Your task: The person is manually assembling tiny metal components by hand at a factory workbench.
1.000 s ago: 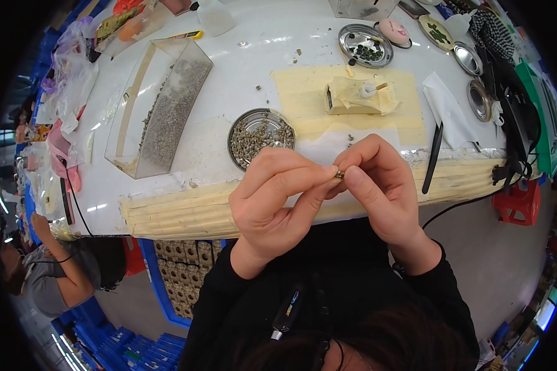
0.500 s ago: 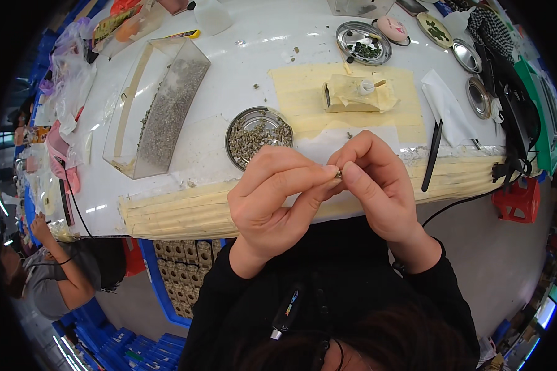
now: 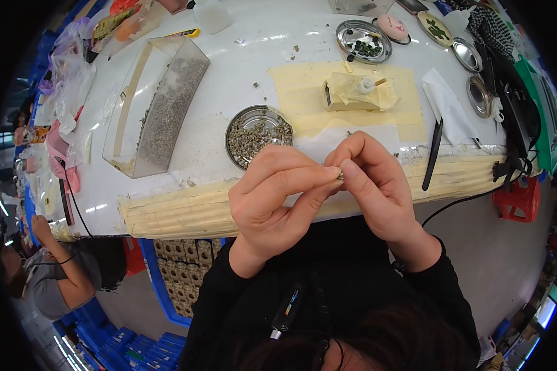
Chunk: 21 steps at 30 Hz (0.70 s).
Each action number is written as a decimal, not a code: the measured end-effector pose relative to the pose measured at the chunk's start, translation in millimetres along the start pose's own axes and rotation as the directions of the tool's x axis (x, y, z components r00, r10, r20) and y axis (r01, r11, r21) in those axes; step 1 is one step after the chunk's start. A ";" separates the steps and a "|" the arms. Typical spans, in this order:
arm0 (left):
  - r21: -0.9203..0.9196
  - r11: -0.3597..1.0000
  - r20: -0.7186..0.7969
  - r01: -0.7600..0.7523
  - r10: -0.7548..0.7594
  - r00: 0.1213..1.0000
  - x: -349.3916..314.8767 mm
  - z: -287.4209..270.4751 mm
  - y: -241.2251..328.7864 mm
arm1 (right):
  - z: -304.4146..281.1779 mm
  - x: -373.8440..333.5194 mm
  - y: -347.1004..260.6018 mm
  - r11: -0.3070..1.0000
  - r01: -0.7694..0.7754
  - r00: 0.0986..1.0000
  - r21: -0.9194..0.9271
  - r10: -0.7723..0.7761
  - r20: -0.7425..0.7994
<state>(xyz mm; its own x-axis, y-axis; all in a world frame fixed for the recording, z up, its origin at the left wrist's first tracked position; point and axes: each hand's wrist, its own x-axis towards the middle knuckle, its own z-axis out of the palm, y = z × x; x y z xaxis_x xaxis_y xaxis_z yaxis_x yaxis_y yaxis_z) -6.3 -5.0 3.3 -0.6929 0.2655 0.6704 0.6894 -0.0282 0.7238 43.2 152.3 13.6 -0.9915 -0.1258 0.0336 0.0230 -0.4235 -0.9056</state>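
Left hand (image 3: 278, 201) and right hand (image 3: 377, 191) — fingers of both were clamped on one small part (image 3: 341, 176). It sat directly between the fingertips, neither hand nearer; mostly covered, its long axis could not be told. Dish (image 3: 231, 135), round, of small bits (image 3: 260, 133): stood on the worktop (image 3: 254, 59) just beyond the left hand. Block (image 3: 356, 102), yellow-taped — lay farther, beyond the right hand.
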 end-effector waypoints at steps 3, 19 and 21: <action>0.005 1.000 0.004 0.018 -0.018 1.000 1.1 -0.4 0.9 | 2.9 -0.3 2.4 0.998 0.049 0.999 0.031 -0.048 -0.021; -0.006 0.999 0.002 0.052 -0.052 0.999 0.6 -0.4 1.3 | -1.3 2.6 6.0 0.991 0.006 1.000 0.133 -0.006 0.001; -0.025 0.998 0.020 0.055 -0.054 0.998 1.3 -1.4 1.5 | -3.0 3.7 7.6 0.986 -0.038 0.999 0.165 0.037 0.005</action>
<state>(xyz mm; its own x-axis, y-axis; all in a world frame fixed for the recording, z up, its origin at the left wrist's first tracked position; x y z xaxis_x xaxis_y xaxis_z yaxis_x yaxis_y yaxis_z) -6.4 -6.0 5.5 -0.7251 0.2856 0.6266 0.6449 -0.0375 0.7634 39.3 151.3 5.6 -0.9892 -0.1462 0.0022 0.0811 -0.5610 -0.8238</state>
